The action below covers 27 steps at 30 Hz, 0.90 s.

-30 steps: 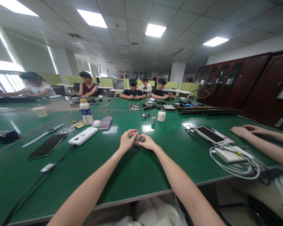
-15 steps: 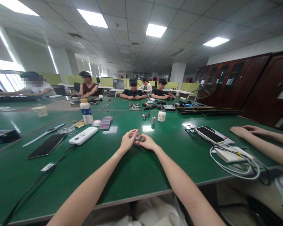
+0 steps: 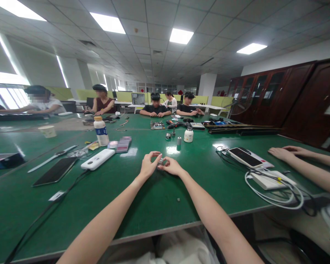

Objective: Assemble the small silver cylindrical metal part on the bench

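Note:
My left hand (image 3: 148, 165) and my right hand (image 3: 172, 167) meet above the green table (image 3: 143, 205), fingers curled around a small silvery round metal part (image 3: 161, 160). Thumbs and fingertips of both hands pinch it from either side, hiding most of it. A little beyond my hands stands a small metal cylinder (image 3: 179, 142). Behind that cylinder are small silver pieces (image 3: 168, 136) and a dark upright part (image 3: 173, 132). A tiny light-coloured piece (image 3: 178, 200) lies on the tabletop near my right forearm.
Left of my hands are a white power strip (image 3: 97, 159), a dark tablet (image 3: 55, 171) and a bottle (image 3: 101, 132). To the right lie a phone (image 3: 245, 157) and coiled white cables (image 3: 272, 201). Another person's hands (image 3: 282, 154) rest at far right; several people sit opposite.
The tiny light piece now shows on the table by my right forearm, where none was visible before. My left fingers have shifted slightly on the metal part, and its silvery top shows more.

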Available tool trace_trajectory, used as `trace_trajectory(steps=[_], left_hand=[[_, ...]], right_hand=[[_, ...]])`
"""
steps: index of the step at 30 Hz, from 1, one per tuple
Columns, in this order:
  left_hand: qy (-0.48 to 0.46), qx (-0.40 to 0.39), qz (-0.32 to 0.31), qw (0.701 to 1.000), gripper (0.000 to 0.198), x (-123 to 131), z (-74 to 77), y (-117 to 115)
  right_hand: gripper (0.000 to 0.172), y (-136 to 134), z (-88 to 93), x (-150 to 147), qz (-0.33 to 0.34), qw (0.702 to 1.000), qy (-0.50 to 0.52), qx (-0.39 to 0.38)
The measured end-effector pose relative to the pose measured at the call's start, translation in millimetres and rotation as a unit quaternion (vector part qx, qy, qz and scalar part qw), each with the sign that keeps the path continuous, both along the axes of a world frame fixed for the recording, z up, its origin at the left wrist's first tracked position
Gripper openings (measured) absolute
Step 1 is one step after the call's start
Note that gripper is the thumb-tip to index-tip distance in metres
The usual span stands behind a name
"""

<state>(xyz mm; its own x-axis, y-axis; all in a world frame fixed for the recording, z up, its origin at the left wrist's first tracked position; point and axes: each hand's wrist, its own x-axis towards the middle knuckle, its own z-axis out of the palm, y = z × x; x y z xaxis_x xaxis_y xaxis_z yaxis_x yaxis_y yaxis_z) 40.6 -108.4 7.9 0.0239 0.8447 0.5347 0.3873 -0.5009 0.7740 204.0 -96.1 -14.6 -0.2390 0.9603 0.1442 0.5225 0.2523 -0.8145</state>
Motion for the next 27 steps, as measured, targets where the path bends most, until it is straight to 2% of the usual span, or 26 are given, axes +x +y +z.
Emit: trace_trajectory(steps=[1,3,5,6,8,10,12,14,16,22,24,27], left_hand=[[0.016,0.016,-0.001,1.0,0.029,1,3.6,-5],[0.081,0.103,0.01,0.991,0.028,4,12.2,-17],[0.136,0.146,-0.05,0.979,0.032,13,19.8,-33],[0.165,0.131,-0.111,0.971,0.036,19,22.2,-41],[0.2,0.026,-0.262,0.944,0.045,34,23.0,-57],[0.204,-0.114,-0.404,0.884,0.053,47,19.3,-68],[0.219,-0.162,-0.463,0.844,0.058,56,13.2,-75],[0.233,-0.154,-0.473,0.836,0.061,60,6.9,-77],[0.237,-0.133,-0.469,0.84,0.058,62,1.0,-76],[0.183,-0.108,-0.505,0.837,0.04,70,-11.6,-78],[0.176,-0.119,-0.503,0.838,0.037,70,-9.1,-80],[0.135,-0.169,-0.504,0.836,0.036,62,6.3,-74]], right_hand=[[0.043,1,-0.9,0,0.001,1.0,0.002,0.002],[0.039,4,-2.6,0,0.004,1.0,0.004,0.01],[0.033,6,-3.9,1,0.01,1.0,0.008,0.016],[0.031,7,-4.2,1,0.013,1.0,0.01,0.016],[0.033,7,-4.4,2,0.018,1.0,0.014,0.012],[0.042,6,-4.0,3,0.015,1.0,0.012,0.011],[0.047,4,-3.2,3,0.011,1.0,0.005,0.013],[0.047,2,-2.2,3,0.008,1.0,-0.001,0.015],[0.046,1,-1.3,2,0.008,1.0,-0.001,0.017],[0.046,0,0.2,2,0.012,1.0,0.006,0.013],[0.045,0,0.1,3,0.015,1.0,0.008,0.012],[0.043,3,-0.2,2,0.015,1.0,0.012,0.006]])
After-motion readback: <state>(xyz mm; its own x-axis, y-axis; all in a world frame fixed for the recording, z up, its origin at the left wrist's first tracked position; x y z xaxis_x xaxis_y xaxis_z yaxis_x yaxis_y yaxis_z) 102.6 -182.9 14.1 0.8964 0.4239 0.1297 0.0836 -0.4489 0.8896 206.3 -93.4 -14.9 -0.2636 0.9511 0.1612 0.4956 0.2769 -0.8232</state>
